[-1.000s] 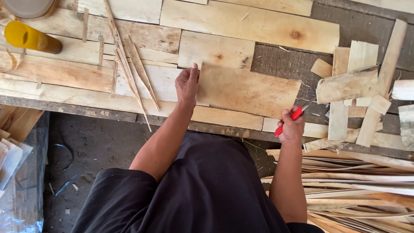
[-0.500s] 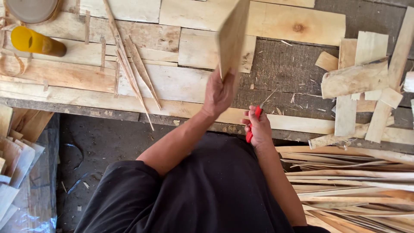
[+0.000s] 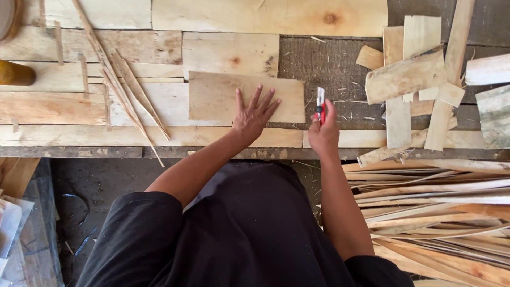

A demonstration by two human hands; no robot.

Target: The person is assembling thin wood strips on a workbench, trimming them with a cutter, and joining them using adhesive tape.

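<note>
Wood, thin flat board (image 3: 223, 95), lying on worktop (image 3: 69, 151), long axis running crosswise. Left hand (image 3: 254, 114) pressing flat on it, fingers spread. Right hand (image 3: 324, 130), grip closed round red utility knife (image 3: 320, 104), hovering just right of board's end. Offcut pile (image 3: 414, 79) farther right; nothing standing between.

Red knife (image 3: 320, 108), pale tan board (image 3: 218, 96)

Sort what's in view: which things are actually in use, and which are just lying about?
In use:
- left hand, flat on the thin rectangular wooden sheet
- right hand, gripping the red utility knife

Lying about:
- long thin wooden sticks
- yellow cylinder
- pile of wood offcuts
- stacked veneer strips
</note>
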